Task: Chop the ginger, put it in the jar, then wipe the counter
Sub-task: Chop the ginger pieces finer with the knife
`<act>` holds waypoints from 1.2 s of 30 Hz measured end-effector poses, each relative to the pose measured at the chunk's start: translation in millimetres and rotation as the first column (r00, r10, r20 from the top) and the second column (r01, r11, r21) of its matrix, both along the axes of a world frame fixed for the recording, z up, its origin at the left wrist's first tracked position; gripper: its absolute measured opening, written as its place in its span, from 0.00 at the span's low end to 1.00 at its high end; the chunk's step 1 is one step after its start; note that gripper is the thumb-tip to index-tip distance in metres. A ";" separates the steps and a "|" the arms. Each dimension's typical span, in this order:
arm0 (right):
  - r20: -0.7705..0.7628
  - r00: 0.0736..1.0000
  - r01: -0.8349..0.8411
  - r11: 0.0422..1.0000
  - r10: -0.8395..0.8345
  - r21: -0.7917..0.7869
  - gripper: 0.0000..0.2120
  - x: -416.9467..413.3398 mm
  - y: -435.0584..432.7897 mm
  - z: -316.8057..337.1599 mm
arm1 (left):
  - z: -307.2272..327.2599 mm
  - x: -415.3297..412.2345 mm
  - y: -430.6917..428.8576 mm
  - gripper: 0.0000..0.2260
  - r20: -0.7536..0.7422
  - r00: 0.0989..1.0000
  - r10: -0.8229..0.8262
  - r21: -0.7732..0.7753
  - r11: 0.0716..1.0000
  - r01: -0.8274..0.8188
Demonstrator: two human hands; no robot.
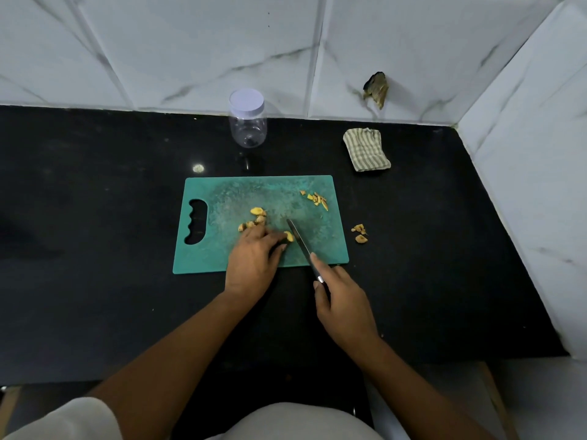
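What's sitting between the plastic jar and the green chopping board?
Nothing: the head view shows only bare black counter between the jar and the board.

Under both hands lies a black stone counter (95, 281), polished and glossy, with a bright glint of light on it beyond the left hand (254, 262). That hand rests on a teal plastic cutting board (222, 192), matt and rough, its middle scuffed pale with scratches. The yellow ginger pieces (258, 212) at its fingertips look moist where they are cut. The right hand (343, 300) grips a knife with a smooth grey metal blade (298, 238). Beyond the left hand stands a clear, shiny plastic jar (248, 131) with a white matt lid (246, 101). Beyond the right hand lies a folded striped cloth (367, 149), soft and woven. Behind it rise white marble-veined wall tiles (190, 42), smooth.
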State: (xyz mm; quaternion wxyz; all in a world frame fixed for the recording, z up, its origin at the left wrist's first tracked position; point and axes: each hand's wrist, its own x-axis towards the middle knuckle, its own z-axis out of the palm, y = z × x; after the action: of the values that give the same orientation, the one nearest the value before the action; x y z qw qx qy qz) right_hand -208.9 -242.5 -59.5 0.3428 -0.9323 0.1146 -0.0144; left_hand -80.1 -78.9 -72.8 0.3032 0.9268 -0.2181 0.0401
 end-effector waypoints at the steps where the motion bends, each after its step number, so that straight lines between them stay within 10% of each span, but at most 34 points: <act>1: -0.003 1.000 -0.001 1.000 0.001 -0.004 0.28 0.4 0.0 -0.4 | -1.3 -2.0 0.9 0.11 0.023 1.000 -0.012 0.020 1.000 0.012; 36: -0.001 0.995 -0.103 0.994 0.103 0.020 0.27 0.6 -21.8 4.4 | -3.5 4.5 10.7 0.12 0.093 0.987 -0.128 0.140 0.984 0.115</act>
State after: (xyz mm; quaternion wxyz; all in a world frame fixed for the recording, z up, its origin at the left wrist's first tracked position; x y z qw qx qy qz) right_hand -208.3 -264.3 -55.1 0.3521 -0.9336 0.0668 0.0052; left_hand -75.6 -68.2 -76.4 0.2308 0.9267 -0.2917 0.0538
